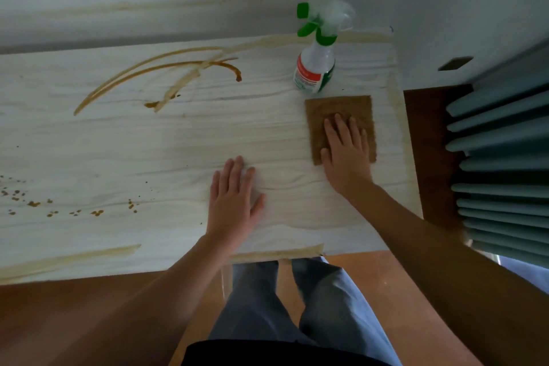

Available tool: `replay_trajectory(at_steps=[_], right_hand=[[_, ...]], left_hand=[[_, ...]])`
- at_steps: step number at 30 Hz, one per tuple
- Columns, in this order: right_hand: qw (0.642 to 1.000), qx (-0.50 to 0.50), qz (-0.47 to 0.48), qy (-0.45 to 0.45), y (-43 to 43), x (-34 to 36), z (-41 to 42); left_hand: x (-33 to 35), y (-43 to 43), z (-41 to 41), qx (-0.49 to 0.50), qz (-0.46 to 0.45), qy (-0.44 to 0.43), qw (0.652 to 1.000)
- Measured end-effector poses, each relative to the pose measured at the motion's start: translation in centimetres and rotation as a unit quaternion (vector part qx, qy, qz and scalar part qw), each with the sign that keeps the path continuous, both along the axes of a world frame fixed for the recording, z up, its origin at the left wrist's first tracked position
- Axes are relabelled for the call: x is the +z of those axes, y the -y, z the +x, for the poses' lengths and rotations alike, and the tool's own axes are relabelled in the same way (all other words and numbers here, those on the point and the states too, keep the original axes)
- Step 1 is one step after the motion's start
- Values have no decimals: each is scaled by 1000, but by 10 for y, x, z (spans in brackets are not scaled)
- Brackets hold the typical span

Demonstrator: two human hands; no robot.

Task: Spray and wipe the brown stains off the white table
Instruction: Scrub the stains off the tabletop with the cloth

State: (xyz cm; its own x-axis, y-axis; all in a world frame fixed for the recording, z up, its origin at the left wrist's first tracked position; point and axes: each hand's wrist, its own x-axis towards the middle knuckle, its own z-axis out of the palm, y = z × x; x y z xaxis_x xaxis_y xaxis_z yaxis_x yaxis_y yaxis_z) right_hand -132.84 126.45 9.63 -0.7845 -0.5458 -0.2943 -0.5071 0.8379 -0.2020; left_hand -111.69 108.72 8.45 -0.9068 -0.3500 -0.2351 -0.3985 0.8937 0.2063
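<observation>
The left hand point(234, 196) lies flat and empty on the white worktop point(148, 142) at centre frame; the right hand point(346, 151) presses flat on a brown cloth point(338, 107) beside it. The spray bottle point(316, 68) stands just above the cloth, nearest the right hand; brown streaks point(166, 68) curve at upper left.

White wood-grain tabletop point(178, 142), brown curved streak stains point(184, 84), clear green-triggered spray bottle point(315, 68) upright, square brown cloth point(338, 107) just beside it
</observation>
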Motion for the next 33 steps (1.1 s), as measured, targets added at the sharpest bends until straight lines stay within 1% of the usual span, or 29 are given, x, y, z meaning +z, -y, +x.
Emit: replay_trajectory(at_steps=[4, 9, 13, 15, 18, 21, 23, 26, 29, 33], right_hand=[[999, -29, -34, 3, -2, -5, 30], [1000, 3, -31, -3, -40, -8, 33], [1000, -2, -6, -1, -73, -5, -4], [1000, 1, 4, -1, -79, -4, -33], [1000, -3, 5, -4, -61, -6, -78], [1000, -25, -10, -9, -22, -12, -98], [999, -35, -13, -21, -6, -16, -94], [999, -23, -38, -22, -12, -15, -74], [996, 15, -87, 6, -40, -11, -45], [995, 42, -84, 29, -91, -8, -5]], left_hand=[[3, -12, -7, 31, -6, 7, 999], [8, -27, -18, 67, -18, 20, 997], [7, -39, -26, 59, -11, 23, 998], [5, -45, -31, 72, -2, 19, 997], [1, -51, -36, 106, 5, 5, 994], [-4, -56, -39, 120, -5, 0, 993], [-6, -58, -38, 117, -13, -3, 993], [-4, -60, -40, 125, -14, -11, 992], [2, -65, -52, 159, -4, -17, 987], [10, -65, -83, 133, -10, -31, 991]])
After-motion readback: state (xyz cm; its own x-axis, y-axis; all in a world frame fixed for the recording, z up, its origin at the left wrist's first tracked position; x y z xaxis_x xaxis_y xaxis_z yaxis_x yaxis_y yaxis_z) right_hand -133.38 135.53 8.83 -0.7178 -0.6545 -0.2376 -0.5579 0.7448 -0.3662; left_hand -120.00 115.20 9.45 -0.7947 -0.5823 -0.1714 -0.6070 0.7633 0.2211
